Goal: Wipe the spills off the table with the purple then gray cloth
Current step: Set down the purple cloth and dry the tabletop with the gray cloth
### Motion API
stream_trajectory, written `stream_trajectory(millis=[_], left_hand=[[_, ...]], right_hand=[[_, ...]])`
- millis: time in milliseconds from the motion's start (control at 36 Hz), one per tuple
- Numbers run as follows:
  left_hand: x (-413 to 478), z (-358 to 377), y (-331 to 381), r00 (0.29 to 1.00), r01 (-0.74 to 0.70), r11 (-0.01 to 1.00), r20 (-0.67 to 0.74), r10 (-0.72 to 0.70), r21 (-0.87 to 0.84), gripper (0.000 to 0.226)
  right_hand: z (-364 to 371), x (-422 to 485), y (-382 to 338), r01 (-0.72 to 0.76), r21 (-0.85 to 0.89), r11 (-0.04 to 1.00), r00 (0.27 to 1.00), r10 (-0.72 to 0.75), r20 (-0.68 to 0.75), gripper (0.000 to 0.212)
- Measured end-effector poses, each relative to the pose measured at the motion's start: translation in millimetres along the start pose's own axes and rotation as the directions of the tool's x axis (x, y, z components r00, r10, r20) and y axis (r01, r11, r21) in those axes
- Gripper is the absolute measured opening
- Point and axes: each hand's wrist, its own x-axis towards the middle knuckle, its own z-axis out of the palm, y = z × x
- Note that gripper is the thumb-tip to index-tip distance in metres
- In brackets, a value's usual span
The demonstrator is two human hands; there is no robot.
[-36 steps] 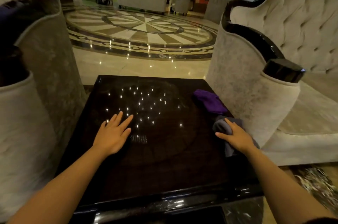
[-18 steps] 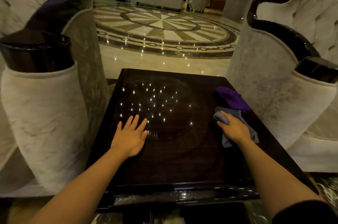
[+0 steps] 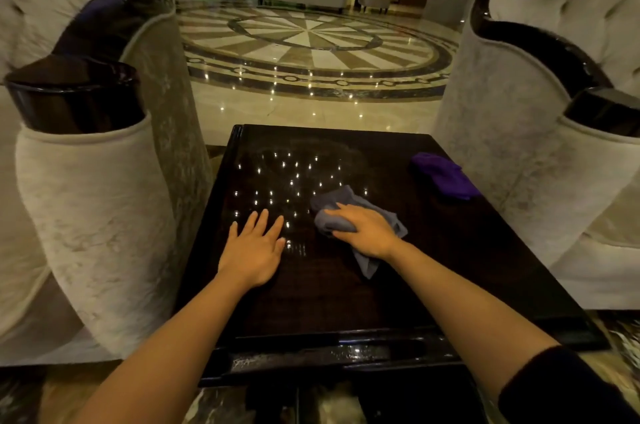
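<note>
A dark glossy square table (image 3: 467, 278) fills the middle of the view. My right hand (image 3: 369, 231) presses the crumpled gray cloth (image 3: 341, 203) onto the tabletop near its centre, fingers wrapped over the cloth. My left hand (image 3: 254, 248) lies flat on the table to the left of the cloth, fingers spread, holding nothing. The purple cloth (image 3: 445, 176) sits bunched near the table's far right edge, apart from both hands. Faint smears and light reflections show on the far half of the tabletop (image 3: 294, 167).
A pale upholstered armchair (image 3: 93, 202) with a black-capped arm stands close against the table's left side. A matching armchair (image 3: 540, 160) flanks the right side. Beyond the table lies polished marble floor (image 3: 311, 42) with a round inlay.
My right hand has dragged the gray cloth from the right edge, beside the purple cloth, to the table's centre. The left hand stays flat. The camera view has shifted left.
</note>
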Motion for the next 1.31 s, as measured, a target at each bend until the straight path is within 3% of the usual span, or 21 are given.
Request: stream_trajectory(millis=[222,444,667,750,889,1000,1083,1194,1306], left_hand=[[-2.2,-3.0,3.2,1.0,0.015,0.999,-0.003,-0.014,0.034,0.052],[-4.4,-3.7,6.7,0.999,0.04,0.998,0.007,-0.041,0.053,0.052],[-15.6,-6.8,8.7,0.998,0.061,0.998,0.02,-0.061,0.029,0.051],[-21.6,-6.3,8.9,0.999,0.049,0.999,0.02,-0.05,0.016,0.051],[-32.9,-2.7,15.9,1.0,-0.009,1.0,0.009,0.009,0.004,0.051],[-41.9,-1.6,16.3,1.0,-0.01,1.0,0.013,0.01,0.002,0.051],[-48.3,-2.2,10.3,1.0,0.02,1.0,0.016,-0.02,0.005,0.051],[-52.8,-0.2,5.5,0.999,0.027,1.0,0.019,-0.027,0.011,0.051],[-52.1,2.0,4.6,1.0,0.018,1.0,0.009,-0.018,-0.002,0.05]], right_hand=[[12.1,-50.0,-44.7,0.195,0.059,0.979,0.978,-0.198,0.062,0.043],[26.6,-109.7,-72.2,0.37,0.105,0.923,0.928,-0.372,-0.002,0.038],[23.0,-142.8,-71.5,0.361,0.158,0.919,0.915,-0.382,0.131,0.049],[3.6,-154.4,-68.3,0.357,0.264,0.896,0.923,-0.382,0.048,0.038],[-48.2,-154.9,-25.6,0.23,0.307,0.924,0.965,-0.176,-0.193,0.033],[-93.5,-152.2,23.3,0.215,0.301,0.929,0.936,-0.108,-0.335,0.028],[-110.4,-150.5,64.8,0.082,0.292,0.953,0.897,0.056,-0.438,0.03],[-100.0,-148.1,121.8,-0.223,0.306,0.926,0.861,0.334,-0.384,0.026],[-68.6,-147.6,145.9,-0.495,0.303,0.814,0.813,0.557,-0.168,0.057]])
